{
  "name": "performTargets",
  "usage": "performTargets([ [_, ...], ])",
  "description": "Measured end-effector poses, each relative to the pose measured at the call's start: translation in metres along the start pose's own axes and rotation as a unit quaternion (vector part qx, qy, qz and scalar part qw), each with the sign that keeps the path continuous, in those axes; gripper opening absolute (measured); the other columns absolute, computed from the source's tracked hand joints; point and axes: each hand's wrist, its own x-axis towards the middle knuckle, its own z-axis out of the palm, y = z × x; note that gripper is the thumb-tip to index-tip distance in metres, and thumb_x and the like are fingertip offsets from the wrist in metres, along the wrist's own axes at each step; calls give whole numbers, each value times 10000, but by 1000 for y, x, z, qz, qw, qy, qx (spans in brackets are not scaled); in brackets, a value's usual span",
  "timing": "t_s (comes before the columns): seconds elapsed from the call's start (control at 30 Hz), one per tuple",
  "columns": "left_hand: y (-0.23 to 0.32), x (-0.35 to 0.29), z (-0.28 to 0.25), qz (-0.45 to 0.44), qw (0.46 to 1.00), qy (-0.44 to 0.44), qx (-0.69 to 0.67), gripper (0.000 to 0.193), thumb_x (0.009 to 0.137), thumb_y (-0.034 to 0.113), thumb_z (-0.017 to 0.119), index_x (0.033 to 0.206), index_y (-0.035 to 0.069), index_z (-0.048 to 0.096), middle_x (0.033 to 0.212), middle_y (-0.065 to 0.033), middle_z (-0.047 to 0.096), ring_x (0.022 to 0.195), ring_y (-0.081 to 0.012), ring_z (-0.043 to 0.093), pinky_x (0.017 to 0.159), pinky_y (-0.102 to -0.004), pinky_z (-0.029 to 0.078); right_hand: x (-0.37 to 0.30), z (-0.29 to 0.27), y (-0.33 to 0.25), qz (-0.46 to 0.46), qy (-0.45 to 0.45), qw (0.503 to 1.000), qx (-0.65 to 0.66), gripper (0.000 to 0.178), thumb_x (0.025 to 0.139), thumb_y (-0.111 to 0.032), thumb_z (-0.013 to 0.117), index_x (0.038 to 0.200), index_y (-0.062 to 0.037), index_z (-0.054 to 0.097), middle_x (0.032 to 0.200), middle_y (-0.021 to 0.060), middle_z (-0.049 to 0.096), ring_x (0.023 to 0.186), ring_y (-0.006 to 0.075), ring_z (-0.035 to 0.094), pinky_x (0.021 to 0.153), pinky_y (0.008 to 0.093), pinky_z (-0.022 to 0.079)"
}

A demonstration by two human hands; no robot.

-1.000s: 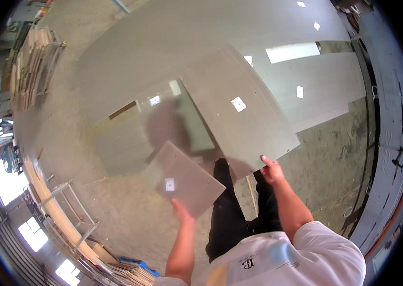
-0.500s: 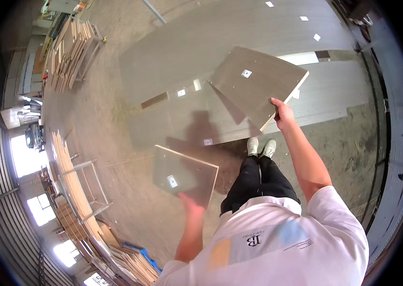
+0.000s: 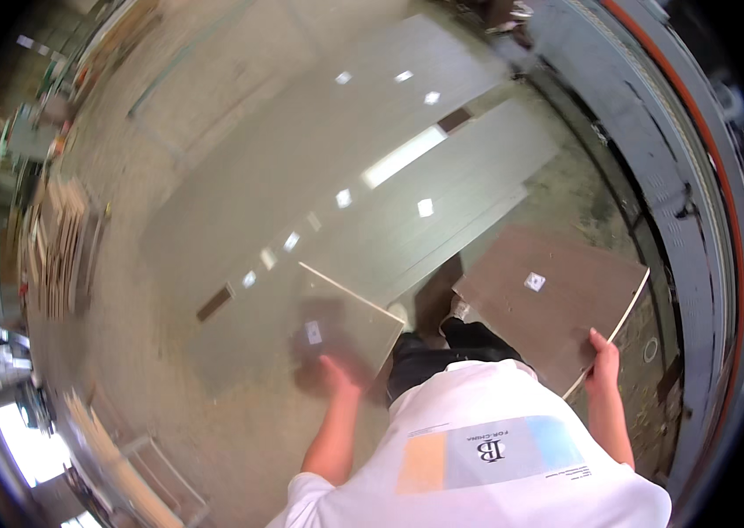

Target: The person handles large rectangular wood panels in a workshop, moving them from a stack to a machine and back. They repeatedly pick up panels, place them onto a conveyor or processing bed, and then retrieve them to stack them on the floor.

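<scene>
Just ahead of the body, two flat panels are held well apart, one in each of the hands. The grey panel (image 3: 359, 330) is gripped at its near edge by the left hand (image 3: 338, 378), the thumb laid on the upper face; the fingers are hidden beneath. The brown panel (image 3: 548, 308) is pinched at its pale outer edge by the right hand (image 3: 602, 363), thumb on top, fingers mostly hidden. A white label (image 3: 534, 282) is borne on its face. Between the two panels, a shoe (image 3: 459, 308) is partly covered by the brown one. Beyond, the ground is taken up by large grey sheets (image 3: 253, 167), their seam marked by a white strip (image 3: 405, 157) and a brown strip (image 3: 215, 302). On the left, a wide stretch of concrete floor (image 3: 222, 422) is bounded by a metal rack (image 3: 156, 466). On the right, the way is closed off by a long grey structure (image 3: 645, 150), with the brown panel's far corner seen near it. Farther left, boards (image 3: 59, 251) are stacked.
</scene>
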Motion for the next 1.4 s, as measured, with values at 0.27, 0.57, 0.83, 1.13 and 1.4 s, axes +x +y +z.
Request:
performTargets([
  [0.27, -51, -34, 179, 30, 985, -148, 89, 854, 978, 721, 449, 1452, 10, 485, 1430, -113, 563, 1256, -308, 578, 1052, -465, 507, 70, -136, 34, 18, 270, 943, 192, 160, 876, -163, 732, 974, -50, 673, 876, 38, 678, 713, 153, 615, 596, 310, 467],
  [0.57, -148, -129, 414, 29, 965, -199, 168, 787, 999, 701, 421, 1484, 83, 471, 1475, -99, 534, 1298, -335, 538, 1080, -515, 461, 146, -262, -73, -64, 240, 893, 374, 257, 882, -137, 704, 1096, -9, 643, 1040, 86, 694, 955, 229, 677, 837, 370, 553],
  [0.83, -193, -215, 617, 26, 945, -259, 196, 753, 1036, 649, 396, 1499, 58, 451, 1502, -88, 511, 1320, -315, 518, 1094, -452, 455, 255, -293, -228, -141, 126, 836, 515, 422, 956, -258, 610, 1291, -4, 577, 1238, 144, 659, 1148, 300, 626, 1002, 447, 504],
  [1.13, -211, -212, 887, 65, 907, -365, 199, 789, 1032, 671, 370, 1497, 38, 447, 1518, -93, 496, 1335, -310, 509, 1119, -449, 427, 442, -287, -383, -247, 122, 784, 556, 472, 985, -295, 603, 1369, -30, 537, 1327, 122, 615, 1223, 292, 585, 1052, 436, 468],
  [1.4, -215, -289, 1095, 78, 889, -398, 213, 753, 1043, 644, 379, 1506, 53, 432, 1525, -84, 481, 1346, -300, 495, 1117, -445, 432, 607, -319, -434, -243, 104, 776, 573, 462, 980, -278, 625, 1363, -29, 554, 1331, 121, 628, 1234, 288, 592, 1070, 439, 467],
])
